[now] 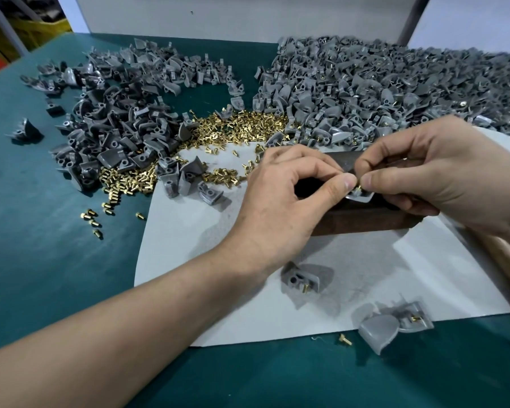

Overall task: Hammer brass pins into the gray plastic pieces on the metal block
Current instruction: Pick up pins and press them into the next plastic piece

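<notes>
Both hands cover most of the dark, rough metal block (365,219), which sits on a smooth white sheet (189,245) at the near right. A curved gray plastic piece (361,198) lies on the block, mostly hidden. The left hand (280,195) pinches that piece with curled thumb and finger. The right hand (442,172) pinches a tiny shiny brass pin (358,188) standing in it, hard to see. Farther back lie bumpy heaps of gray pieces (395,83).

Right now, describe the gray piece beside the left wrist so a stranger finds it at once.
Find the pale sheet on the green table, then the dark metal block on it. In front of that block, beside the left wrist, lies one gray plastic piece. Unlike the two touching pieces at the sheet's front edge, it lies alone.
</notes>
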### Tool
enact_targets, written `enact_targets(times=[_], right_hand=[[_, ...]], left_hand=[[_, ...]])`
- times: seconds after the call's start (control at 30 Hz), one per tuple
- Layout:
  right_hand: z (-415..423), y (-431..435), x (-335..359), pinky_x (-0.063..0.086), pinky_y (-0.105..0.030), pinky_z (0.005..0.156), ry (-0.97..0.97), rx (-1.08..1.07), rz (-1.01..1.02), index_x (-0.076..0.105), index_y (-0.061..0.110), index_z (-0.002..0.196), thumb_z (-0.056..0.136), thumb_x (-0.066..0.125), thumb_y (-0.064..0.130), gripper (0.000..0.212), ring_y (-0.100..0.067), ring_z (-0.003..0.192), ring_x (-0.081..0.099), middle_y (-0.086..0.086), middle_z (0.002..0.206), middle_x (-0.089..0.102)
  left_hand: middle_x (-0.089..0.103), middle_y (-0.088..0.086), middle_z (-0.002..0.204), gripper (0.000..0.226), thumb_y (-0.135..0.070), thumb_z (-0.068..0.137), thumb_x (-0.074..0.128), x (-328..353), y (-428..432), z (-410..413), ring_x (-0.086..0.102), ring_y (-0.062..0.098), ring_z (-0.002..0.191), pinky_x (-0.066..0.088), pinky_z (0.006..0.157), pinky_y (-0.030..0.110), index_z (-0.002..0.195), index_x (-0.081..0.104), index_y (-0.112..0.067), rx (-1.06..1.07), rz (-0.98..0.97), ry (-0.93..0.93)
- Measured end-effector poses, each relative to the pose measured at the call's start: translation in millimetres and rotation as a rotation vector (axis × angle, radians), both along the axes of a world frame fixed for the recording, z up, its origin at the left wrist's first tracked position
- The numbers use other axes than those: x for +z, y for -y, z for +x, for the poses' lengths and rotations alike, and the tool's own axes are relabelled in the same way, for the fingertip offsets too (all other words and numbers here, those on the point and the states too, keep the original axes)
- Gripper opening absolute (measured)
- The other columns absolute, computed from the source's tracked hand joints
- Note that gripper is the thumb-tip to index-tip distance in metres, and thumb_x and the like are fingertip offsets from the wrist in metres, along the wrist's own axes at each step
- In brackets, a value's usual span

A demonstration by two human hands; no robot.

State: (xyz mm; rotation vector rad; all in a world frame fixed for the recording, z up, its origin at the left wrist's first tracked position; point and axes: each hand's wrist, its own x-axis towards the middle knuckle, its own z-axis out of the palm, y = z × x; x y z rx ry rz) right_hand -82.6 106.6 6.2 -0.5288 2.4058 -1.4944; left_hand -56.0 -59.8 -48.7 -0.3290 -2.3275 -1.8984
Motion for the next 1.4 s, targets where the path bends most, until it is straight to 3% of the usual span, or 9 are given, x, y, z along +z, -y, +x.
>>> enact_targets(times=[0.3, 0.43, 0.5, 0.63, 0.77, 0.9, 1.4], right_hand=[[0.1, -0.9, 1.6, 0.025, -0.011, 0.032, 0.013, 0.001, 0.014, 0.071, 0.013, 0.067, 0.066, 0.072, 0.013, 0.002, -0.011, 0.030, 0.031, -0.005, 0.038, 0.044], [-0.9, -2.1, 1.2, 0.025, -0.012, 0.033, 0.008, 0.036, 0.029, 0.070, 0.011, 0.070, 0.061, 0.072, 0.020, 0.013, -0.013, 0.032, 0.033, -0.006, 0.039, 0.046], [-0.8, -1.8, 2.0, 0.026, -0.013, 0.033, 0.011, 0.037, 0.029, 0.071, 0.012, 0.070, 0.067, 0.073, 0.012, 0.003, -0.013, 0.032, 0.033, -0.005, 0.039, 0.047], [-2.2, -4.9, -0.5, 0.027, -0.014, 0.033, 0.001, 0.023, 0.029, 0.071, 0.013, 0.070, 0.074, 0.070, 0.005, 0.009, -0.015, 0.034, 0.033, -0.006, 0.040, 0.047], [-1.6, -4.3, -0.2, 0.027, -0.013, 0.032, 0.003, 0.044, 0.007, 0.071, 0.014, 0.069, 0.068, 0.072, 0.014, 0.002, -0.015, 0.033, 0.034, -0.005, 0.040, 0.048], [-2.7, -4.4, -2.2, 0.027, -0.014, 0.033, -0.023, 0.076, -0.011, 0.071, 0.015, 0.071, 0.055, 0.071, 0.031, 0.023, -0.021, 0.038, 0.034, -0.006, 0.042, 0.049], [-4.1, -6.8, -5.2, 0.026, -0.013, 0.033, -0.026, 0.065, -0.044, 0.069, 0.011, 0.069, 0.052, 0.072, 0.034, 0.029, -0.017, 0.036, 0.034, -0.006, 0.041, 0.049]], left_hand=[[0.064, -0.023, 0.092, 0.007, -0.032, 0.081, 0.072, -1.8, 0.6, -0.7, 0.048, 0.003, 0.108, 0.038, 0.097, 0.034, 0.077, 0.073, -0.026, -0.007, 0.000, -0.005], [0.063, -0.022, 0.091, 0.007, -0.033, 0.080, 0.072, -2.7, 0.6, -1.1, 0.049, 0.004, 0.108, 0.038, 0.096, 0.035, 0.077, 0.072, -0.027, -0.006, -0.006, -0.007], [0.063, -0.022, 0.091, 0.007, -0.033, 0.081, 0.072, -3.1, 0.4, -1.4, 0.049, 0.006, 0.107, 0.039, 0.097, 0.037, 0.075, 0.072, -0.028, -0.001, -0.020, -0.020], [0.063, -0.022, 0.089, 0.008, -0.032, 0.081, 0.073, -3.6, 0.4, -1.8, 0.050, 0.006, 0.107, 0.039, 0.098, 0.039, 0.074, 0.072, -0.027, 0.000, -0.016, -0.034], [0.064, -0.022, 0.088, 0.009, -0.031, 0.081, 0.073, -3.1, -0.4, -1.3, 0.050, 0.009, 0.109, 0.036, 0.101, 0.045, 0.074, 0.071, -0.026, 0.005, -0.026, -0.058], [0.063, -0.022, 0.088, 0.009, -0.031, 0.082, 0.073, -3.4, -0.4, -1.2, 0.050, 0.009, 0.108, 0.036, 0.101, 0.046, 0.074, 0.072, -0.026, 0.011, -0.023, -0.066], [0.063, -0.023, 0.088, 0.010, -0.032, 0.082, 0.073, -4.5, 0.0, -2.0, 0.049, 0.010, 0.110, 0.036, 0.101, 0.048, 0.073, 0.071, -0.026, 0.002, -0.005, -0.037]])
